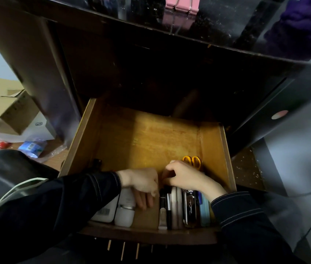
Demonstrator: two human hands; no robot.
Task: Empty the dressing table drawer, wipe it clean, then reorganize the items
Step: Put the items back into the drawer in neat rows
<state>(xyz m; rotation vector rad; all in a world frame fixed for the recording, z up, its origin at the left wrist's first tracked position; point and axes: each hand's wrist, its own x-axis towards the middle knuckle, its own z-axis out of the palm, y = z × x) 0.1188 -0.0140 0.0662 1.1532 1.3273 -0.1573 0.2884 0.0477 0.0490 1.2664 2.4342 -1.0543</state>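
Lining up the slim things along the front of the drawer (86,141) looks like the step in hand, so this is probably the reorganizing stage; most of the wooden floor behind the hands is bare. The left hand (143,185) lies with its fingers fairly straight and relaxed on the drawer floor, gripping nothing, in the gap between a white bottle (125,210) and the row. The right hand (185,177) sits curled over the far ends of that row. I cannot tell whether it pinches one of the pieces or only steadies them.

The row stands on edge, packed side by side: a brush (168,206), a round compact (175,202), a black case (189,208) and a blue case (205,208). Orange-handled scissors (192,161) lie just behind the right hand, apart from the row.

To do this well, the left palm could serve as a bookend while the right hand squares the far ends, since on-edge pieces tip like dominoes. The scissors would best go flat against the right wall, blades pointing away from the fingers.
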